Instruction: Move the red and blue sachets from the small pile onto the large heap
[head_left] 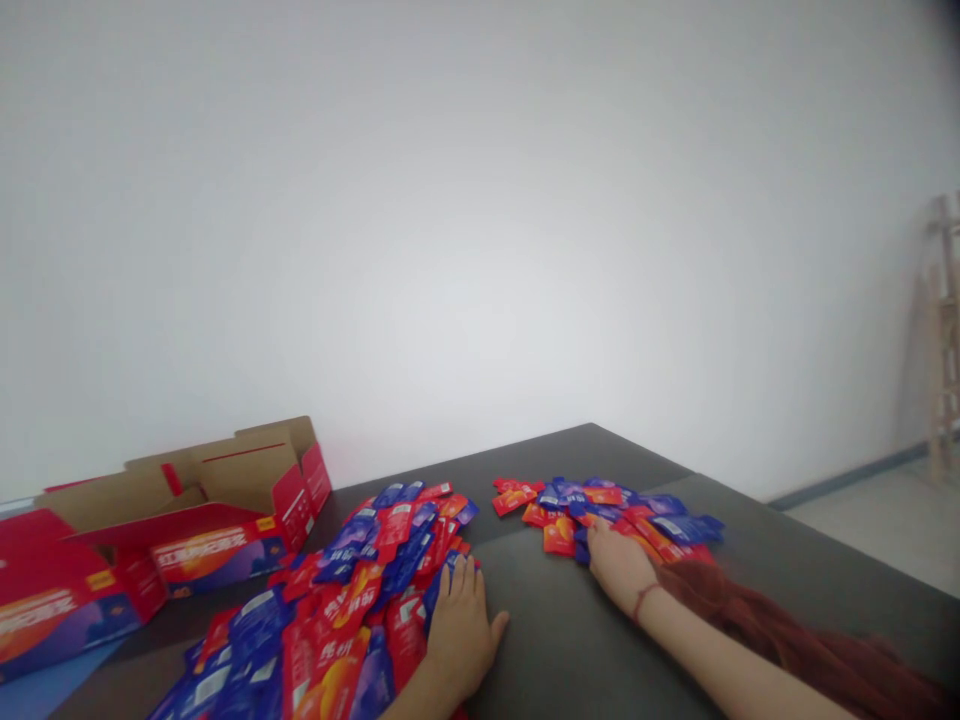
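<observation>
A large pile of red and blue sachets covers the table's left-centre. At its right edge lies my left hand, palm down with fingers apart and thumb out, touching the sachets. Farther right is a smaller pile of red, orange and blue sachets. My right hand reaches into the near side of that pile; its fingertips are partly hidden, and what they grip, if anything, cannot be made out. A red band circles the right wrist.
Open red cardboard boxes with brown insides stand at the left. The dark table meets a white wall behind. Brown-red cloth lies beside the right forearm. A wooden rack stands at the far right.
</observation>
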